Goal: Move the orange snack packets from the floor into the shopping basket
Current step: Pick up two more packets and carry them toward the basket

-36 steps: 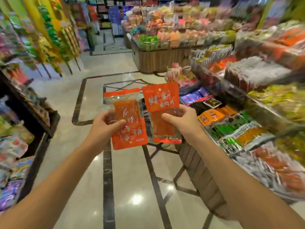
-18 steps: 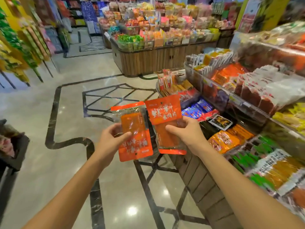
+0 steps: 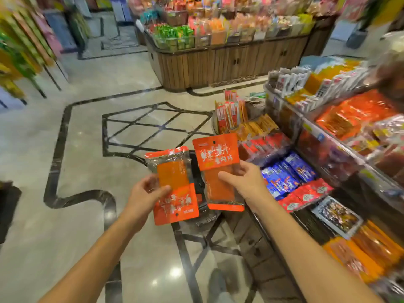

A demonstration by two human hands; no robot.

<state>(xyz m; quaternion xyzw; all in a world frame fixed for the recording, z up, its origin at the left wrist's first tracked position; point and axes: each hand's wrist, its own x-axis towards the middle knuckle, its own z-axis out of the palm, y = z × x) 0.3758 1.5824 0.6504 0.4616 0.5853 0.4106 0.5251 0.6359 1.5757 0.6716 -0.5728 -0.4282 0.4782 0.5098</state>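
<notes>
I hold two orange snack packets side by side in front of me, above the floor. My left hand (image 3: 145, 196) grips the left packet (image 3: 175, 186), which is upside down, by its left edge. My right hand (image 3: 244, 182) grips the right packet (image 3: 217, 169), which is upright, by its right edge. Behind and between the packets shows a dark mesh object (image 3: 197, 182) on the floor, probably the shopping basket; the packets hide most of it.
A low display shelf (image 3: 262, 243) full of snack packs runs along my right. A rounded wooden display island (image 3: 218, 62) stands ahead. Hanging goods racks (image 3: 26, 47) line the left. Glossy tiled floor (image 3: 76, 226) with dark inlay lies between them.
The view has turned right and tilted down, so the right shelf and island fill more of the frame. Both hands still hold their packets and sit lower in the view.
</notes>
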